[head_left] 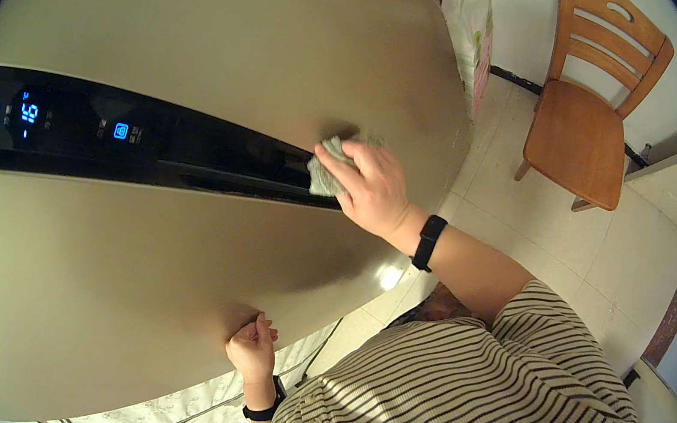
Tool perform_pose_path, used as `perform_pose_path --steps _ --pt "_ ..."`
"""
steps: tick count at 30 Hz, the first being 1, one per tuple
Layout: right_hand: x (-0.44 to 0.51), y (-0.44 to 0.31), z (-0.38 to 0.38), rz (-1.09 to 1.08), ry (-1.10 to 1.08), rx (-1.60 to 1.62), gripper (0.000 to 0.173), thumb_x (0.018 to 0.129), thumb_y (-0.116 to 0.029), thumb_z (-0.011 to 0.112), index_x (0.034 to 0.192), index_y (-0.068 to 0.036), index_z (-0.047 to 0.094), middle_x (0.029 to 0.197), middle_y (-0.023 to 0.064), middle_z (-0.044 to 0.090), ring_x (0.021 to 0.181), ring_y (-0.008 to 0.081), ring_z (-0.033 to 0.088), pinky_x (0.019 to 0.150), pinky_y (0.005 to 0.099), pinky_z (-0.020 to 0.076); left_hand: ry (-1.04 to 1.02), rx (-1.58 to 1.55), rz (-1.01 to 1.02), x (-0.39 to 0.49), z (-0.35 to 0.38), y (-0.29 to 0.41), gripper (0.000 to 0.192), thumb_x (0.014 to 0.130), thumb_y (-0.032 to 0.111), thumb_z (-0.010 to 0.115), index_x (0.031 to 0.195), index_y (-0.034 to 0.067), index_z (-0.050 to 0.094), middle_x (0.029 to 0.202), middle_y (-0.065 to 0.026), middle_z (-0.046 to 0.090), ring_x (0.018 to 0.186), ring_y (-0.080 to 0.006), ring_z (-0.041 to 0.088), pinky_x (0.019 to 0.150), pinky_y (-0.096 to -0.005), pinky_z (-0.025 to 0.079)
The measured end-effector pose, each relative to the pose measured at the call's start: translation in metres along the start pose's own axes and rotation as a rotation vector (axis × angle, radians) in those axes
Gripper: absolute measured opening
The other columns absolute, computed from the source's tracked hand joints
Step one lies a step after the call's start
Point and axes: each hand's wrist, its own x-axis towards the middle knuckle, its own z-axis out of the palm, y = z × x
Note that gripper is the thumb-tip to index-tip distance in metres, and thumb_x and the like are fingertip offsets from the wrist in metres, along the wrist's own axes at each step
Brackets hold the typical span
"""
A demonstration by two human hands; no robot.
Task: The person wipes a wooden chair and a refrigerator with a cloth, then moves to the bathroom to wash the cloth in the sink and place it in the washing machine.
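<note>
My right hand (373,194) presses a crumpled pale grey-green cloth (324,174) flat against a refrigerator. The cloth lies at the near end of the glossy black strip (225,143) between two beige door panels, partly over the edge of the upper panel (228,27) in the picture. My left hand (253,350) is loosely curled with nothing visible in it. Its knuckles are at the surface of the lower door panel (88,280); whether they touch is hard to tell. Both wrists wear black bands. Blue lit symbols (120,131) glow on the strip.
A wooden chair (575,141) stands on the tiled floor (505,225) at the upper right, by a white wall. Beside the refrigerator's far edge is a white bag-like item with a pink print (471,29). Patterned white fabric (187,408) and dark cords lie along the lower edge.
</note>
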Motion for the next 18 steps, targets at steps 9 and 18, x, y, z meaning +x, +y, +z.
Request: perform_pose_path --steps 9,18 --pt "-0.014 -0.004 -0.006 -0.042 -0.002 0.173 0.056 0.074 -0.007 0.071 0.125 -0.015 0.052 0.127 0.0094 0.064 0.083 0.0258 0.067 0.076 0.0373 0.0523 0.004 -0.055 -0.058 -0.005 -0.005 -0.014 0.030 0.095 0.019 0.063 0.076 -0.002 0.075 0.058 -0.0083 0.069 0.052 -0.0144 0.068 0.056 -0.0278 0.054" --pt "-0.015 -0.017 0.008 -0.151 -0.046 0.127 0.050 0.071 -0.001 0.066 0.117 -0.012 0.052 0.144 0.0092 0.054 0.078 0.0263 0.065 0.070 0.0371 0.0516 0.017 -0.087 -0.062 -0.009 -0.001 -0.037 0.033 0.095 0.022 0.063 0.075 -0.002 0.075 0.058 -0.0080 0.069 0.053 -0.0145 0.067 0.058 -0.0284 0.054"
